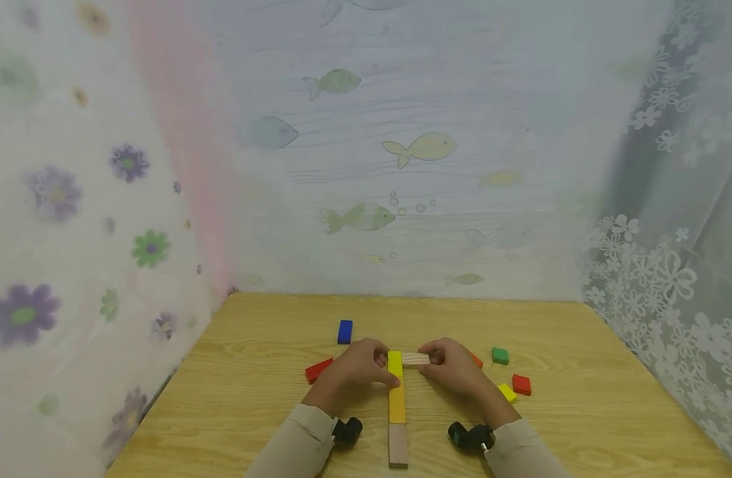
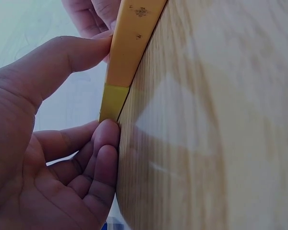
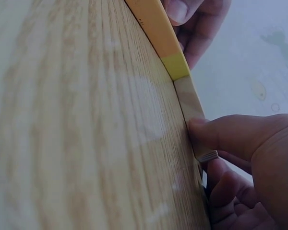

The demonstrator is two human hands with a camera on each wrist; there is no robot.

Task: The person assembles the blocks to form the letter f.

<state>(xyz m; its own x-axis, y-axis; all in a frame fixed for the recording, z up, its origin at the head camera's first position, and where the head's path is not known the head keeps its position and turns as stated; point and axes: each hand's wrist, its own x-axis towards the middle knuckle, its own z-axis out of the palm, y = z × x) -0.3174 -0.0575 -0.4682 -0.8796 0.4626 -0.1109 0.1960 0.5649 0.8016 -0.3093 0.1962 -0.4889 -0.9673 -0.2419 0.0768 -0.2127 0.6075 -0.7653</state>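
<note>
A yellow block (image 1: 395,365), an orange block (image 1: 397,406) and a plain wooden block (image 1: 397,446) lie end to end in a line on the table. My left hand (image 1: 358,366) holds the yellow block, thumb against the row near the orange joint and curled fingertips at the far end. With thumb and fingers, my right hand (image 1: 455,369) pinches a second plain wooden block (image 1: 415,359). That block lies crosswise, its left end touching the yellow block's right side near the far end. In the right wrist view, the yellow block (image 3: 175,66) meets it flush.
A blue block (image 1: 345,332) lies behind the left hand, a red block (image 1: 319,370) left of it. Right of the right hand are a green block (image 1: 500,356), another red block (image 1: 521,384), a yellow block (image 1: 507,393) and a partly hidden orange block (image 1: 476,360) on the wooden table (image 1: 222,398).
</note>
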